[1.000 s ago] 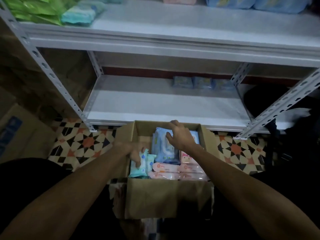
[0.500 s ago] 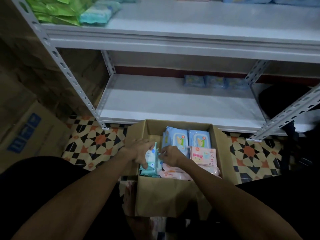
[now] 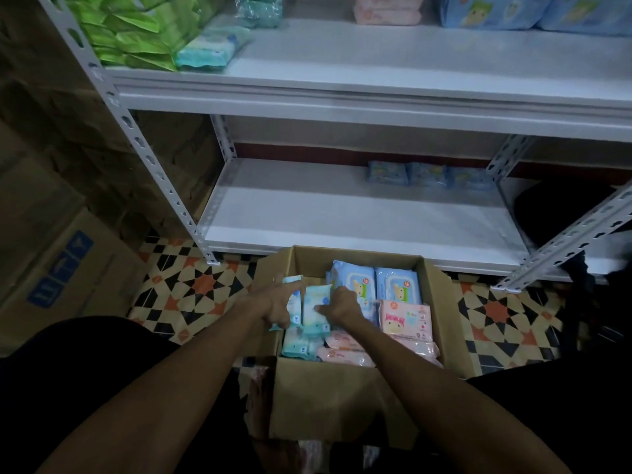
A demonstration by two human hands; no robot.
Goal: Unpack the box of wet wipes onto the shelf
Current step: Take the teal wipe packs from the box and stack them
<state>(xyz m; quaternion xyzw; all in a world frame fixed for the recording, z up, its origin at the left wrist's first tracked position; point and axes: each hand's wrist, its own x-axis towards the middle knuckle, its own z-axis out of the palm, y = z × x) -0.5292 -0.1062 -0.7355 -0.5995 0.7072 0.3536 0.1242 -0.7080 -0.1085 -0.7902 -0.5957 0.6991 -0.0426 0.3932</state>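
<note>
White metal rack on patterned tile floor; stock on two boards.

Upper shelf [image 3: 376, 68]: green packs [image 3: 136, 32] far left, teal pack [image 3: 210, 51] just beside them, second teal pack [image 3: 260, 10] behind, pink packs [image 3: 388, 10] mid-right, large blue packs [image 3: 533, 12] far right. Lower shelf [image 3: 342, 213]: three small blue packs [image 3: 431, 174] in a row at back right. Floor [image 3: 191, 289]: open box [image 3: 338, 401] before the rack, printed carton [image 3: 65, 271] at left.
</note>
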